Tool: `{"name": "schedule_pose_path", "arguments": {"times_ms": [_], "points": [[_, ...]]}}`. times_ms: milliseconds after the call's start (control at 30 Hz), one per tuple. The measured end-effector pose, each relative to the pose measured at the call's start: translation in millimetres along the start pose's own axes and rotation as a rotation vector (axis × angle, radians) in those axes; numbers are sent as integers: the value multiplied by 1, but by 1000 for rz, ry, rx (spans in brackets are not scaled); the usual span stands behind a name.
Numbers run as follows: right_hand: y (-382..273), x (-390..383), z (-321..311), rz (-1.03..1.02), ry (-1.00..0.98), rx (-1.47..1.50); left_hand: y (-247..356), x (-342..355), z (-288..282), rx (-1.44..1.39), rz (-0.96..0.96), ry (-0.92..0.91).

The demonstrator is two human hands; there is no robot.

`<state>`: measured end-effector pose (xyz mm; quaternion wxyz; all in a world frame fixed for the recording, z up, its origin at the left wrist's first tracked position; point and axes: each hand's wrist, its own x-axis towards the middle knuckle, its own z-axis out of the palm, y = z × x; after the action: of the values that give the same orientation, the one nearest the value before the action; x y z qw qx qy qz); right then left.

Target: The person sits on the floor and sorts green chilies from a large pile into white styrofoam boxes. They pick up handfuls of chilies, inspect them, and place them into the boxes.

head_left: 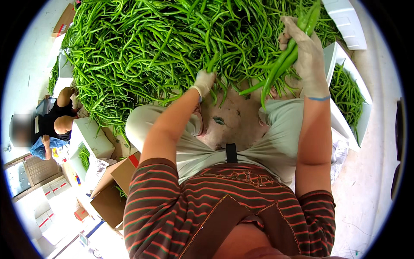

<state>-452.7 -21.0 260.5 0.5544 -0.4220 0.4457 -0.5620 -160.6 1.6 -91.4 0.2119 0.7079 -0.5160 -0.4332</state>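
Note:
A large heap of long green chili peppers (159, 34) fills the upper middle. My left hand (205, 82), in a pale glove, is closed at the front edge of the heap, with a green pepper rising from its fingers. My right hand (305, 56), gloved too, is raised at the upper right and grips several long peppers (278, 69), their ends hanging down toward the floor between my knees.
A white foam box (362, 103) of peppers stands at my right. At my left are another foam box (95, 131) and an open cardboard box (108, 198). A person (56, 121) sits at the far left. Bare floor (224, 110) shows between my legs.

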Motion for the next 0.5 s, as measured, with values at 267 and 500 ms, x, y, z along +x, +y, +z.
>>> {"name": "schedule_pose_path", "arguments": {"times_ms": [267, 500], "points": [[0, -5, -9, 39, -17, 6, -11, 17, 109, -783, -687, 214], [9, 7, -18, 75, -35, 43, 103, -65, 46, -880, -418, -300]]}}
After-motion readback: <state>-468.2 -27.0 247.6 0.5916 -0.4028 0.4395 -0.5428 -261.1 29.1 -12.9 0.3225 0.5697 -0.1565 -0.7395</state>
